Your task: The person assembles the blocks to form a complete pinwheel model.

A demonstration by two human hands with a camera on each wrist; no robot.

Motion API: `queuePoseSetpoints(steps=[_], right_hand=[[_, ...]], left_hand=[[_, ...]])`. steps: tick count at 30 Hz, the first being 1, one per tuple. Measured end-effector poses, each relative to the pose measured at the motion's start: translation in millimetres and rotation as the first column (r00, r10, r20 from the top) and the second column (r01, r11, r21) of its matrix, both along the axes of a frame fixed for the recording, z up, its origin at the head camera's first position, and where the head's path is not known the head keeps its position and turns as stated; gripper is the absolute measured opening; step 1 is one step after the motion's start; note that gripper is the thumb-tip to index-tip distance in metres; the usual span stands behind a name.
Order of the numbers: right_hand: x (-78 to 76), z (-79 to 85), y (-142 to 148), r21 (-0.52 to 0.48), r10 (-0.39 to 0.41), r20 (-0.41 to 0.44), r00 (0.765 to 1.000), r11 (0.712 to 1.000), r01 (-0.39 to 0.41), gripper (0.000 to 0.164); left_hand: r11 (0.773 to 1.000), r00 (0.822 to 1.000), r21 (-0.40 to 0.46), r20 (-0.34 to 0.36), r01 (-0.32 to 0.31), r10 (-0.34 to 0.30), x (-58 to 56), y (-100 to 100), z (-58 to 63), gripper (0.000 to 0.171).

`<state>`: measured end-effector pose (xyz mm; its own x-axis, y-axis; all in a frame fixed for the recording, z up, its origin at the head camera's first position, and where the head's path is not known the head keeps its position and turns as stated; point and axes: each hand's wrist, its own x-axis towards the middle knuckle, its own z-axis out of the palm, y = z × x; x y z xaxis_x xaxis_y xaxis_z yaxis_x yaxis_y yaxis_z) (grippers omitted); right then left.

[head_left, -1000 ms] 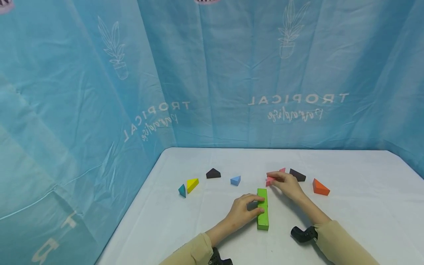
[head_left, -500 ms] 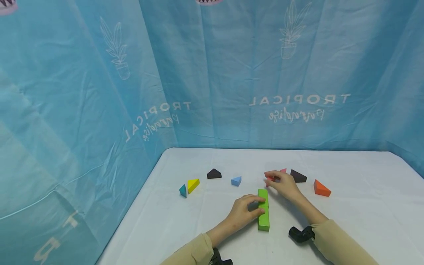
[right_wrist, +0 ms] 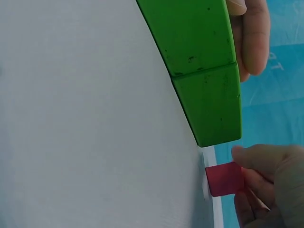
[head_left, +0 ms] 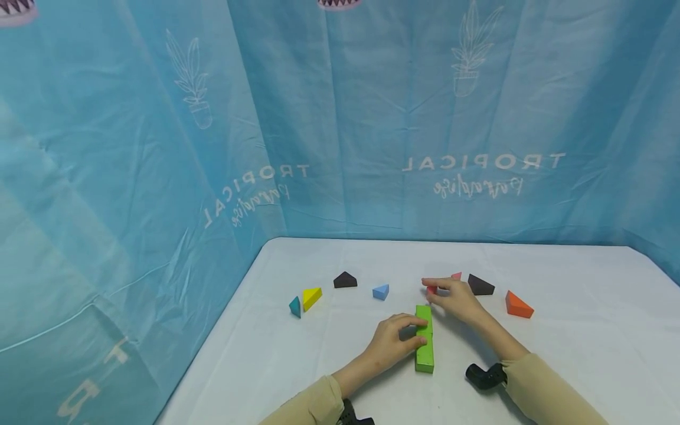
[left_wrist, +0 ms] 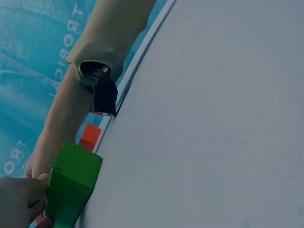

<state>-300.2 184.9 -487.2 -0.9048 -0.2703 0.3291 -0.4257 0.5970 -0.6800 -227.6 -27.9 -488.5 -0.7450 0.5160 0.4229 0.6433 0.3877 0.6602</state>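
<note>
Two green blocks (head_left: 425, 354) lie end to end in a row pointing away from me. My left hand (head_left: 390, 348) rests its thumb and fingertips on them from the left, the fingers fairly straight; in the left wrist view it sits beside a green block (left_wrist: 71, 185). Just past the far end of the row, my right hand (head_left: 458, 300) pinches a small pink block (right_wrist: 225, 179) between thumb and fingers. Most of that block is hidden by the hand in the head view. A second pink block (head_left: 456, 275) shows behind the right hand.
On the white table (head_left: 239, 366) stand a teal block (head_left: 295, 307), a yellow block (head_left: 311, 298), a black block (head_left: 345, 280) and a blue block (head_left: 380, 292). Right of the hand are another black block (head_left: 480, 285) and an orange block (head_left: 518, 305). A blue curtain (head_left: 345, 118) hangs behind.
The right hand's fingertips have shifted slightly left at the pink block, covering more of it. The left hand stays on the green blocks. The whole view has drifted a little.
</note>
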Motion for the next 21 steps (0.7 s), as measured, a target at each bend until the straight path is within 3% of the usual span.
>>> queuePoseSetpoints(steps=[3,8,11,17,21], right_hand=[[0.4,1.4,0.4,0.004,0.024,0.026,0.999,1.000,-0.024,0.039],[2.0,1.9,1.8,-0.027,-0.011,0.059,0.998,1.000,0.013,0.049],[1.5,0.5,2.6,-0.044,-0.027,0.044,0.999,0.999,0.029,0.045],[0.8,-1.5,4.2,-0.075,0.014,0.035,0.999,0.997,-0.011,0.042],[2.4,-2.0,5.4,-0.082,-0.020,0.031,0.999,0.996,0.023,0.044]], left_hand=[[1.000,1.000,0.000,-0.005,-0.002,0.002,-0.3,0.2,-0.4,0.030],[1.000,1.000,-0.001,-0.001,-0.002,0.002,-2.0,0.5,-1.9,0.030],[1.000,1.000,-0.001,0.000,0.000,0.000,-2.7,0.3,-2.4,0.031],[1.000,1.000,-0.007,-0.031,-0.001,0.001,-2.9,0.5,-3.6,0.030],[1.000,0.999,-0.009,-0.034,-0.004,0.003,-2.8,0.5,-4.4,0.031]])
